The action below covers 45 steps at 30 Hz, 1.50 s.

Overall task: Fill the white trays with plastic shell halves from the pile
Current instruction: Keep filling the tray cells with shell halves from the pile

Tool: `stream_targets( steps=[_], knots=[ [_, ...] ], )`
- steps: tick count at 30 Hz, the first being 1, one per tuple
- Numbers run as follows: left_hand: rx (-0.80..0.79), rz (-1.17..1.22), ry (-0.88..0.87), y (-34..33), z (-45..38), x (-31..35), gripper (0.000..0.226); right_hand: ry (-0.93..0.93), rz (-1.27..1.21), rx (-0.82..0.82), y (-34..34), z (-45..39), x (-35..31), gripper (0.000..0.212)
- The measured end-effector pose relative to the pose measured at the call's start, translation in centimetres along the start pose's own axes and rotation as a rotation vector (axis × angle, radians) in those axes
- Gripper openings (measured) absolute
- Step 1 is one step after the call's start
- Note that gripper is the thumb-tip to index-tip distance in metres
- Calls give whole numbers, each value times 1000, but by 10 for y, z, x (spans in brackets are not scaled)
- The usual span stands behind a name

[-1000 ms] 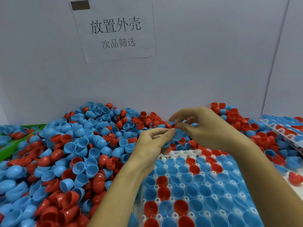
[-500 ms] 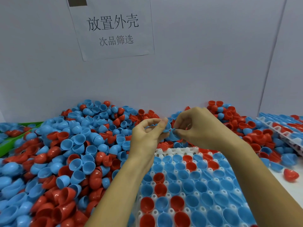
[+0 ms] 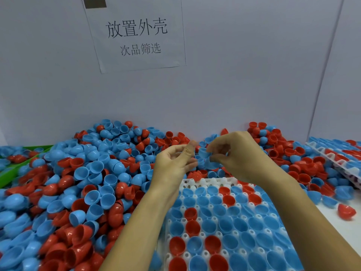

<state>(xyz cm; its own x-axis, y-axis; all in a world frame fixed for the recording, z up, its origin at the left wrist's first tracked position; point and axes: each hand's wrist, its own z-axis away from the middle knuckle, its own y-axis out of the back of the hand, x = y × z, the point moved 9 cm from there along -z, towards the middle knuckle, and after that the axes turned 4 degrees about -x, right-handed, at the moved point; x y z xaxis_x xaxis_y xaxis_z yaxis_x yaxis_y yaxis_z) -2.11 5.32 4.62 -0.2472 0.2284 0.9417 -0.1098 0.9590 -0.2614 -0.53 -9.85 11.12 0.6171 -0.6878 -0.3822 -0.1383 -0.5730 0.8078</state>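
free: bare desk (image 3: pixel 336 229) strip right of white tray (image 3: pixel 207 181) | blocked: shell pile (image 3: pixel 82 184) left and behind tray, wall (image 3: pixel 234 85) behind pile

A white paper sheet (image 3: pixel 136 34) is stuck to the grey wall (image 3: pixel 244 65), above the fingers (image 3: pixel 190 148) and off to their left. Its large upper line reads 放置外壳; the smaller line under it reads 次品筛选. A dark rectangular patch (image 3: pixel 94 2) at the sheet's top left corner carries no legible writing. No other text, brand or number can be read.
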Motion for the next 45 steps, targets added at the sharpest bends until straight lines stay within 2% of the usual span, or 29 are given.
stream_targets(
  steps=[4, 10, 13, 16, 21, 25, 27, 30, 35, 37, 42, 45],
  knots=[
    [60, 78, 20, 17, -5, 3, 56, -151, 31, -14, -4, 0, 44, 16],
    [93, 124, 10, 27, -8, 4, 46, -308, 309, -268, -41, -8, 100, 19],
    [97, 111, 15, 28, -9, 3, 43, -327, 410, -370, -58, -5, 110, 20],
    [106, 103, 26, 32, -10, 2, 30, -330, 462, -391, -67, -4, 111, 23],
    [119, 98, 38, 34, -9, 2, 23, -342, 455, -419, -67, -3, 113, 20],
    [121, 100, 43, 34, -8, 2, 22, -339, 441, -362, -54, 0, 105, 25],
    [125, 99, 46, 34, -8, 2, 21, -323, 415, -327, -46, 4, 96, 21],
    [128, 77, 52, 36, -8, 1, 19, -275, 260, -257, -37, 18, 69, 18],
    [115, -22, 61, 40, -8, 2, 17, -86, 33, -185, -20, 57, 17, 20],
    [120, -46, 56, 42, -8, 2, 18, -77, -46, -153, -8, 67, 15, 20],
    [99, -184, 45, 40, -7, 2, 16, -110, -212, 81, 27, 89, 38, 23],
    [96, -395, -12, 35, -5, 7, 11, -165, -289, 149, 32, 97, 61, 24]
  ],
)
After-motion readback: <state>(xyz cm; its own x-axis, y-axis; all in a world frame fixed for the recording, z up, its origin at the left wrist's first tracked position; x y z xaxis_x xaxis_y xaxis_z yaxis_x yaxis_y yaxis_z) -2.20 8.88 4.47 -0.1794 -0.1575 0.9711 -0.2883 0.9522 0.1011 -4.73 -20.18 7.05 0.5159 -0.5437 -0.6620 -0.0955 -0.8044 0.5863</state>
